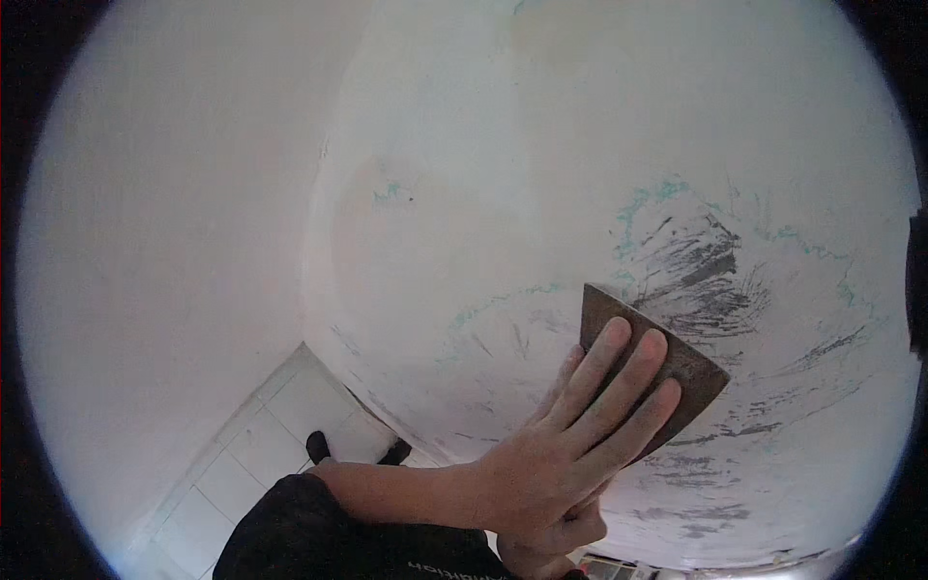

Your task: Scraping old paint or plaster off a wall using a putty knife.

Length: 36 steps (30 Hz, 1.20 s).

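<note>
My left hand [570, 435] comes in from the lower left, its forearm bare below a black sleeve. Its fingers are stretched out and lie flat on the brownish metal blade of a broad scraper [701, 382]. The blade rests slanted against a pale wall [551, 213]. Beneath the left palm, my right hand [577, 530] is curled closed at the scraper's lower end; the handle there is hidden. Next to the blade, dark grey streaks [696, 271] mark a whitish patch edged with ragged greenish lines.
A second plain wall [174, 213] meets this one at a corner on the left. Light floor tiles [242, 459] show at the lower left, with a small dark object [317, 446] on them. Several unclear things [619, 567] show at the bottom edge.
</note>
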Available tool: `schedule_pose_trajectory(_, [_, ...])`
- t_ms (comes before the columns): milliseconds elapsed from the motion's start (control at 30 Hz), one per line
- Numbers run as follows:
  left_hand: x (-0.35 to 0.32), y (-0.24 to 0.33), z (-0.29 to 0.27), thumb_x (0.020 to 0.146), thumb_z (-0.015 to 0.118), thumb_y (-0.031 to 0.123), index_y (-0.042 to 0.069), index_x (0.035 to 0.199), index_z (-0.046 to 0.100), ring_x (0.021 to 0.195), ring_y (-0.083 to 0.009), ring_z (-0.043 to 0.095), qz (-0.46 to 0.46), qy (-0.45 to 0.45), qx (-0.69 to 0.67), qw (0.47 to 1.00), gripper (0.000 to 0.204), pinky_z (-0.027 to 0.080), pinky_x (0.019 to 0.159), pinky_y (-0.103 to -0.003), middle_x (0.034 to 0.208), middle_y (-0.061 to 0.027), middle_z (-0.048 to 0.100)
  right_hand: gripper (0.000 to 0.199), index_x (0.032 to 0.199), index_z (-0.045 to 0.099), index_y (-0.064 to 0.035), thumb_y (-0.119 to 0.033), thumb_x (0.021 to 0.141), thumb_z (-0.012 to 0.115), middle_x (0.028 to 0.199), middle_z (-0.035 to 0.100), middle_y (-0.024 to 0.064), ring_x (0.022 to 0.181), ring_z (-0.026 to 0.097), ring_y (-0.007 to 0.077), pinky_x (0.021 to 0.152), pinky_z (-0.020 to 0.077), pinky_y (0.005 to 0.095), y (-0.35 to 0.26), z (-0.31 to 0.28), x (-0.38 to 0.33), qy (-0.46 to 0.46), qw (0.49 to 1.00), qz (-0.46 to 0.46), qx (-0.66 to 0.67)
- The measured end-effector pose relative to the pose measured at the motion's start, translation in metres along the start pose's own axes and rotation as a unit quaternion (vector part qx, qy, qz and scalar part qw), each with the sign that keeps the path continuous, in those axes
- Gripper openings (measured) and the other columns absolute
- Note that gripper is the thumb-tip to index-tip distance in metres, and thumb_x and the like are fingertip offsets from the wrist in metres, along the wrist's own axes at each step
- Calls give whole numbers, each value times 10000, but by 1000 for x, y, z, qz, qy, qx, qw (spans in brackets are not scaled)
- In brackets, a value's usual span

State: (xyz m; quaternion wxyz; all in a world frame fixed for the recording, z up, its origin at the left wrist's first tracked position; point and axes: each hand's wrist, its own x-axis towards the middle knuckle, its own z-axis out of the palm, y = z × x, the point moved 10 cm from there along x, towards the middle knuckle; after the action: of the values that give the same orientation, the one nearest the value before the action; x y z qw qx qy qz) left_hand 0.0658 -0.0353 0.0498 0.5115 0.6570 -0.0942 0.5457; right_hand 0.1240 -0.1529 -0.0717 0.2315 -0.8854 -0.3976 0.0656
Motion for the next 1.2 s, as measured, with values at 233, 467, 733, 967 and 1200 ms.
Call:
schedule_pose_trajectory(233, [-4,-2,0,710,595,275,-45,1556,158,1492,-525,2,26,-27,40,998,1005,72,1170,-654,1625,-306,5,651,1422,406,-4,-120,843,681,1074,589,210,997,634,389,792,533,444,-4,-3,-2,11,1000,-9,1])
schedule_pose_trajectory(467, [-8,-17,-6,877,502,439,-122,1524,11,1414,-652,-63,-34,-59,23,997,987,16,1137,-692,1536,-456,-37,679,1438,393,-13,-120,837,689,1066,585,205,995,633,390,782,539,447,-42,-13,-5,60,995,-61,50])
schedule_pose_trajectory(733, [3,18,-34,789,544,750,-42,1560,25,1471,-441,160,-151,-22,130,980,1221,168,1156,-566,1589,-294,145,698,1496,334,17,-11,870,640,951,586,210,781,645,334,655,539,407,-66,-55,-32,169,947,-177,210])
schedule_pose_trajectory(967, [14,146,-88,941,627,394,167,1155,682,1273,-268,472,123,146,-248,950,317,445,981,-404,1319,-37,562,379,1326,444,108,-42,979,455,748,537,166,583,530,240,508,441,342,-12,-97,-80,425,853,-159,257])
schedule_pose_trajectory(1200, [11,182,-50,934,614,412,165,1111,681,1261,-261,484,183,-56,-355,915,311,439,969,-407,1289,-33,574,487,1487,327,80,-68,1025,376,929,524,147,670,430,117,502,339,237,-4,-106,-94,475,820,-198,250])
